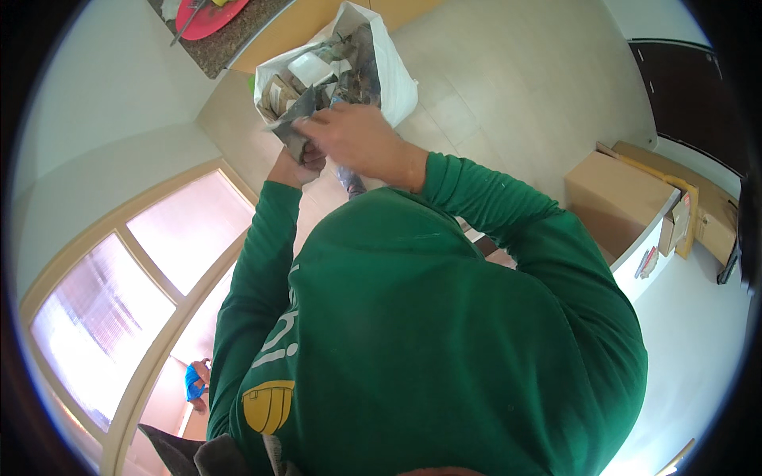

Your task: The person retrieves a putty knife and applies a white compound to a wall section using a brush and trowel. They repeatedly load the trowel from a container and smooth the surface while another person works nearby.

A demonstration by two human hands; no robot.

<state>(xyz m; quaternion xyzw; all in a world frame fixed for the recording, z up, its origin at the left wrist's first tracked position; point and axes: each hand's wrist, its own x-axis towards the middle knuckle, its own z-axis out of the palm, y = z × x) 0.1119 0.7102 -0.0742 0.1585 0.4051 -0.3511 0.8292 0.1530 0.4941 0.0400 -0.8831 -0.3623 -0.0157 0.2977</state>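
A large white bag (399, 83), its mouth spread wide, stands in front of me, filled with a jumble of dark and pale scraps. Among them lies a white box-like piece (310, 69). At the bag's near rim, a grey flat piece (292, 131) is tilted up; whether it is cloth or stiff sheet is unclear. My left hand (305, 164) is closed around its lower end. My right hand (357, 139) reaches across above the left, curled fingers against the grey piece's right side; motion blurs the fingertips, so their grip is unclear.
A stone-topped counter (213, 57) holding a red plate (208, 17) is at the far left. Cardboard boxes (615, 194) stand at the right. Left of me is a framed glass door (171, 274), with another person (196, 385) in blue beyond it. Pale tiles (508, 87) cover the floor.
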